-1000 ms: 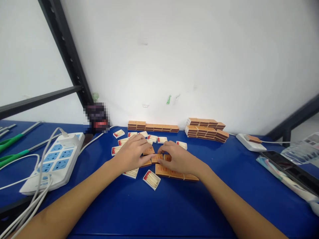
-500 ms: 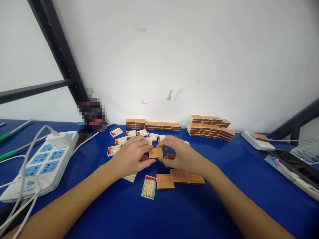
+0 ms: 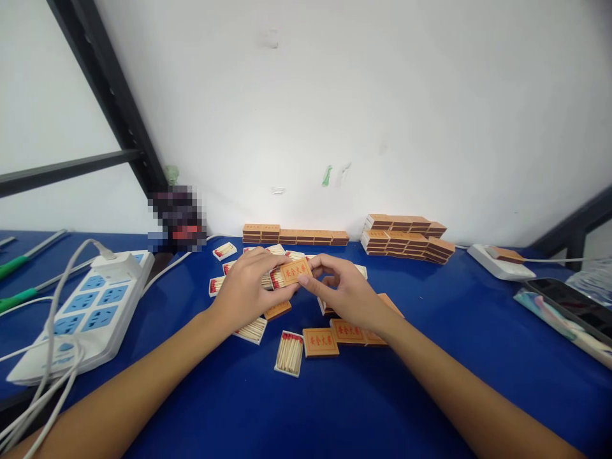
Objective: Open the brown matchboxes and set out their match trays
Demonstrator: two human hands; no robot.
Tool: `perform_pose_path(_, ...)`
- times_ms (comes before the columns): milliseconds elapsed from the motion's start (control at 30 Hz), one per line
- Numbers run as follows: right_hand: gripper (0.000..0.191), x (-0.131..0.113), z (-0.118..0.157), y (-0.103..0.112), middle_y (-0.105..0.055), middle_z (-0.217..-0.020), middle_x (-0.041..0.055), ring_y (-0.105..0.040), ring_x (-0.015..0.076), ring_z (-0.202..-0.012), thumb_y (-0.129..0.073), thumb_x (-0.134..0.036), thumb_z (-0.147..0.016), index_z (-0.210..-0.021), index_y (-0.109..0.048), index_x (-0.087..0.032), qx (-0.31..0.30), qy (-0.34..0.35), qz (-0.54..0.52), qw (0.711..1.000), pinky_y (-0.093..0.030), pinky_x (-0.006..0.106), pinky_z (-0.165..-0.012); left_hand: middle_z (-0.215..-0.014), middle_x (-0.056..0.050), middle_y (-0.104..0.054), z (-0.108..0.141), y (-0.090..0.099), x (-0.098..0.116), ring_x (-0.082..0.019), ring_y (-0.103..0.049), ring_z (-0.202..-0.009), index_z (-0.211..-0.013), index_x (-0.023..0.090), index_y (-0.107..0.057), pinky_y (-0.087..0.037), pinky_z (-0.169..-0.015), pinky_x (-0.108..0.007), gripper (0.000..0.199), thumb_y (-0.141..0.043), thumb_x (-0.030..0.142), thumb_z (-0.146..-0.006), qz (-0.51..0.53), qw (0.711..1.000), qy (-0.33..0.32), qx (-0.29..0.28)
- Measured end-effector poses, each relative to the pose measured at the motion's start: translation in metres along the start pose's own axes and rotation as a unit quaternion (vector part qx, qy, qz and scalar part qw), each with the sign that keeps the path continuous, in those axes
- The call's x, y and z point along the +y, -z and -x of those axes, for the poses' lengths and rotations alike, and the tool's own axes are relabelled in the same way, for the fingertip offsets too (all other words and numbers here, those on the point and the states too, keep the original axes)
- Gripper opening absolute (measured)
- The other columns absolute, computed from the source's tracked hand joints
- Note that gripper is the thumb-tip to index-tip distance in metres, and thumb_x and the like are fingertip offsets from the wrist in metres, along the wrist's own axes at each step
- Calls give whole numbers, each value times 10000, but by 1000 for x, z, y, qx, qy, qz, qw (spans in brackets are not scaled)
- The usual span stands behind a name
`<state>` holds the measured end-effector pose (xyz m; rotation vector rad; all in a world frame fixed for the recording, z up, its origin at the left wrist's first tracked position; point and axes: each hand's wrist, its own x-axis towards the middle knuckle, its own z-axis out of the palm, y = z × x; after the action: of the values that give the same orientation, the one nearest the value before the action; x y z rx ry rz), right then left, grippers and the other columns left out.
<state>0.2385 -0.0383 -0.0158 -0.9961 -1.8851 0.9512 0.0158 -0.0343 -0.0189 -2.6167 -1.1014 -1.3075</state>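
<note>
Between my hands is an orange matchbox [image 3: 295, 271], partly slid open, with red match heads showing at its left end. My left hand [image 3: 248, 284] grips it from the left, fingers behind and thumb below. My right hand [image 3: 347, 287] pinches its right end with thumb and fingers. Below them lie an open tray of matches [image 3: 289, 353], a closed matchbox [image 3: 320, 342] and further boxes [image 3: 348, 331] beside it. Several open match trays [image 3: 224, 250] lie behind and around my left hand, some partly hidden by it.
Matchboxes stand in a low row [image 3: 313, 237] along the wall and in a taller stack [image 3: 406, 241] at right. A power strip [image 3: 95, 299] with white cables is at left; a smaller white strip [image 3: 500, 262] and a phone [image 3: 574, 306] are at right.
The matchbox between my hands is now tilted and partly open, showing match heads. My right hand has closed in on its right end. The view has shifted slightly.
</note>
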Motion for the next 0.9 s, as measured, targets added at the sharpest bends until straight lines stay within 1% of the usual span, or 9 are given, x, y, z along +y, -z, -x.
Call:
perform_pose_path(167, 396, 4, -5, 8, -615, -766, 10, -542, 146, -698, -640, -536, -946, -743, -635, -196, 39, -13, -4, 999, -457, 283, -650, -1016, -65, -791, 4, -5, -6, -249, -702, -924, -1198, 181, -719, -568, -860, -425, 383, -791, 420, -907, -40, 999, -11, -35)
perform_pose_path(333, 396, 9, -12, 32, -546, -600, -16, -460, 125, -547, -656, -529, -902, -688, -588, -203, 156, -78, 17, 985, -374, 271, -534, -1063, -79, -778, 8, -7, -3, -269, -706, -987, -1159, 183, -726, -574, -881, -435, 392, -784, 469, -898, -35, 997, 48, -51)
perform_pose_path(400, 395, 12, -14, 41, -525, -573, -19, -471, 130, -538, -669, -533, -894, -689, -593, -204, 198, -92, 34, 975, -382, 273, -531, -1093, -82, -758, 9, -9, 2, -276, -695, -1017, -1153, 196, -713, -570, -895, -445, 402, -789, 485, -885, -18, 994, 65, -90)
perform_pose_path(500, 388, 18, -16, 50, -620, -645, 21, -568, 164, -608, -694, -554, -872, -738, -646, -193, 221, -87, 56, 970, -454, 297, -595, -1077, -78, -731, 11, -13, 9, -277, -659, -1047, -1131, 203, -693, -548, -922, -457, 369, -791, 462, -886, -6, 986, 50, -158)
perform_pose_path(600, 402, 27, -17, 53, -702, -738, 60, -622, 188, -671, -713, -577, -849, -763, -664, -187, 187, -96, 100, 973, -470, 311, -628, -1080, -71, -725, 12, -14, 9, -275, -618, -1101, -1088, 206, -697, -499, -997, -472, 313, -775, 448, -905, -6, 984, 8, -175)
perform_pose_path(700, 416, 33, -16, 51, -702, -723, 54, -606, 184, -652, -698, -588, -861, -735, -653, -194, 93, -146, 171, 970, -431, 307, -601, -1130, -75, -708, 8, -8, 4, -283, -594, -1125, -1085, 213, -718, -472, -1012, -479, 319, -762, 473, -905, -22, 983, -23, -181)
perform_pose_path(767, 384, 34, -15, 51, -705, -758, 53, -605, 188, -674, -691, -564, -874, -760, -653, -199, 53, -160, 231, 958, -421, 309, -603, -1051, -75, -695, 4, 0, 0, -281, -600, -1056, -1044, 207, -721, -486, -948, -466, 334, -765, 496, -884, -42, 978, -30, -200)
perform_pose_path(867, 344, 27, -11, 54, -703, -867, 68, -608, 202, -741, -676, -544, -891, -867, -640, -202, 60, -135, 323, 935, -425, 318, -629, -864, -50, -643, -3, 13, -3, -258, -586, -888, -864, 195, -667, -486, -818, -428, 365, -786, 538, -822, -77, 967, -27, -241)
perform_pose_path(900, 360, 22, -8, 57, -696, -898, 72, -606, 205, -758, -669, -563, -895, -902, -639, -205, 48, -121, 336, 933, -430, 321, -637, -835, -44, -630, -5, 17, -3, -254, -581, -859, -824, 194, -641, -479, -782, -414, 384, -795, 545, -800, -87, 963, -22, -254)
